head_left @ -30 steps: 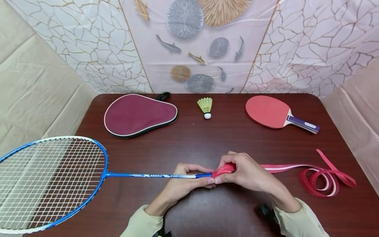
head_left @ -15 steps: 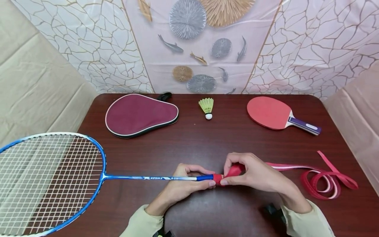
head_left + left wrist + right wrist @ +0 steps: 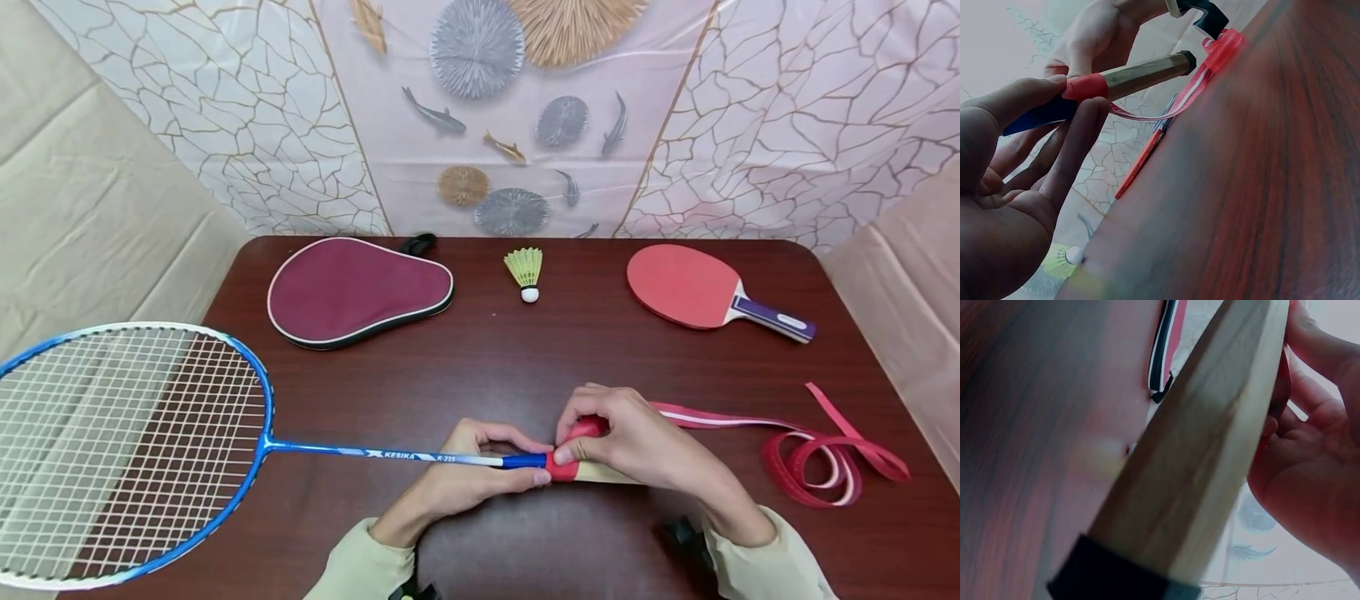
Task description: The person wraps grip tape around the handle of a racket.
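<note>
A blue-and-white badminton racket [image 3: 341,447] lies crosswise in the head view, its strung head at the left. My left hand [image 3: 468,475] pinches it at the blue cone above the handle. Red grip tape [image 3: 562,465] circles the top of the bare wooden handle [image 3: 1147,76], whose dark butt cap shows in both wrist views. My right hand [image 3: 626,433] pinches the tape between thumb and fingers just beyond the wrapped turn. From there the loose tape [image 3: 720,419] runs right and ends in curls on the table. In the right wrist view the handle hides part of the right hand.
Along the back of the brown table [image 3: 495,358] lie a maroon paddle case [image 3: 356,292], a yellow shuttlecock [image 3: 525,271] and a red table tennis paddle [image 3: 682,286]. A patterned backdrop [image 3: 517,125] stands behind, with beige cloth [image 3: 112,183] at the left side.
My right hand shifted right, then came back left and over the handle with the tape. Bare wood now shows beyond the red turn. The racket's head has tilted slightly upward in view.
</note>
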`<move>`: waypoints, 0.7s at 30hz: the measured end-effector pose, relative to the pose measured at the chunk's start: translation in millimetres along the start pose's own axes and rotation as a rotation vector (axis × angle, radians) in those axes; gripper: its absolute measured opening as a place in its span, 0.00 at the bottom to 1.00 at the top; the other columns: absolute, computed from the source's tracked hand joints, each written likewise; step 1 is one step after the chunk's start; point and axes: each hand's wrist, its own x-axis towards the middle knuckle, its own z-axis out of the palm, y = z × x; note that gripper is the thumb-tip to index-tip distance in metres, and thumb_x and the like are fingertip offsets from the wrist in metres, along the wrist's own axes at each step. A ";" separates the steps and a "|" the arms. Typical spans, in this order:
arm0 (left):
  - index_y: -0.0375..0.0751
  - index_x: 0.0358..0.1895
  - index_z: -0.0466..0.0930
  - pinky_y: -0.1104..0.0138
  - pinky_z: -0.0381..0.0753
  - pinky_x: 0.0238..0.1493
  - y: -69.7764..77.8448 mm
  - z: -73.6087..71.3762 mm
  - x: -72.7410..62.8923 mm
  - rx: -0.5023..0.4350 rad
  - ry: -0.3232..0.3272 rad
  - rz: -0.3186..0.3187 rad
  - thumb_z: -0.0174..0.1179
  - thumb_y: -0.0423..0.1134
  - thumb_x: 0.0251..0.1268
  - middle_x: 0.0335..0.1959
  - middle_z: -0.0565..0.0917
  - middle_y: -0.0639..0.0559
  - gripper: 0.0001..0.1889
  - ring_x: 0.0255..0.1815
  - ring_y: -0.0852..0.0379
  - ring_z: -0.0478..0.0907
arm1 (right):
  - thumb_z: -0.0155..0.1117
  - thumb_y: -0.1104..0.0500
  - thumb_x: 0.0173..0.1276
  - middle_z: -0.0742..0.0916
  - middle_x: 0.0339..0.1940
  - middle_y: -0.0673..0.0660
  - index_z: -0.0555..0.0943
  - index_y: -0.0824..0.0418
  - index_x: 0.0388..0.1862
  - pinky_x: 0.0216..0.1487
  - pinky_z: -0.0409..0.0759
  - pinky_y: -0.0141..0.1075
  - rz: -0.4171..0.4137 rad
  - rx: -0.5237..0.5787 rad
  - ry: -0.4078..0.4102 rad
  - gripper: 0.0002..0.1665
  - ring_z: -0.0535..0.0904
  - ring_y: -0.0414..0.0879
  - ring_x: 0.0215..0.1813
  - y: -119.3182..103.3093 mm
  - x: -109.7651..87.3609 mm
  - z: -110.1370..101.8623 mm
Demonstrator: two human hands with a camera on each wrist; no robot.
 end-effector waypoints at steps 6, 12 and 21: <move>0.37 0.45 0.87 0.69 0.83 0.34 4.3 -2.5 0.8 0.008 -0.016 0.003 0.72 0.30 0.55 0.36 0.88 0.50 0.13 0.34 0.56 0.85 | 0.71 0.47 0.63 0.81 0.29 0.37 0.87 0.39 0.36 0.30 0.73 0.29 0.030 -0.054 -0.105 0.03 0.73 0.36 0.33 2.3 -0.2 1.9; 0.44 0.46 0.86 0.66 0.84 0.37 -7.2 -6.0 4.9 0.027 0.013 0.032 0.74 0.35 0.54 0.37 0.87 0.49 0.15 0.34 0.51 0.85 | 0.68 0.48 0.66 0.79 0.28 0.39 0.86 0.37 0.37 0.27 0.71 0.29 0.029 -0.062 -0.132 0.03 0.71 0.36 0.31 -0.5 0.1 2.6; 0.38 0.43 0.79 0.67 0.83 0.38 -11.4 -8.6 8.3 -0.060 0.099 0.074 0.75 0.32 0.51 0.36 0.84 0.43 0.17 0.35 0.49 0.83 | 0.66 0.49 0.68 0.77 0.30 0.39 0.83 0.37 0.35 0.27 0.71 0.29 -0.020 -0.046 -0.045 0.02 0.69 0.36 0.32 -0.9 2.7 6.1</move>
